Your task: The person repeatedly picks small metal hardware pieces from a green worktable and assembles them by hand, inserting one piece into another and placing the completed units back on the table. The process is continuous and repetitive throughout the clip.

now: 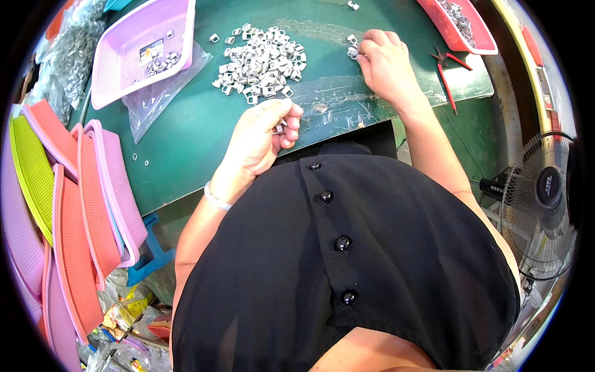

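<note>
A heap of small, silver, squarish metal pieces with open middles (263, 62) lies on the green table (180, 167). At the heap's near edge, my left hand (263, 131) is closed, fingers curled round a few of these metal pieces (280, 129) that partly show in the palm. A single piece lies close to its fingertips. Farther right, my right hand (385, 65) has its fingers bent and pinched at a small metal piece (353, 53), with another just beyond it. The fingers partly hide the contact.
A pink basket (142, 80) with some metal pieces sits left, on a clear plastic bag (167, 93). Red-handled pliers (443, 71) and a red basket of metal parts (474, 48) are right. Stacked baskets (80, 217) stand left; a fan (539, 204) stands right.
</note>
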Tool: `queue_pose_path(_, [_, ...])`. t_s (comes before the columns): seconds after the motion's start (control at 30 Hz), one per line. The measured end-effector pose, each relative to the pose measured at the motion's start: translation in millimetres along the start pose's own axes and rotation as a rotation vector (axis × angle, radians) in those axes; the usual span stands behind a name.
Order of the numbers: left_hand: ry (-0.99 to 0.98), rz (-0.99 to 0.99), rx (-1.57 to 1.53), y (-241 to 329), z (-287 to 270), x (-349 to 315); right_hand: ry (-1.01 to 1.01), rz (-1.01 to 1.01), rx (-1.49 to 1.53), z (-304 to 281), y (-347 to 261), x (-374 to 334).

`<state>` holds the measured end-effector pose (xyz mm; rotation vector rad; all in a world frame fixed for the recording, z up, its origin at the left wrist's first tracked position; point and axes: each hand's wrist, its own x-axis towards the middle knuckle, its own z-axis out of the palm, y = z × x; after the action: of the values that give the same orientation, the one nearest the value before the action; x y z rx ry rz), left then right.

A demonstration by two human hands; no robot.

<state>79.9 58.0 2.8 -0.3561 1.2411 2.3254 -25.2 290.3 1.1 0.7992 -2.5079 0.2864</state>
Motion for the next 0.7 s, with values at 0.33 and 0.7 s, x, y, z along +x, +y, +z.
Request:
queue_pose_path(0.33, [0.004,-0.005,-0.026,-1,-2,1,-0.196,-0.102,0.438,13,-60,14])
queue_pose_path(0.7, [-0.014,-0.011,-0.051,-2,-4,0,-0.141,-0.088,0.591,22,-62,14])
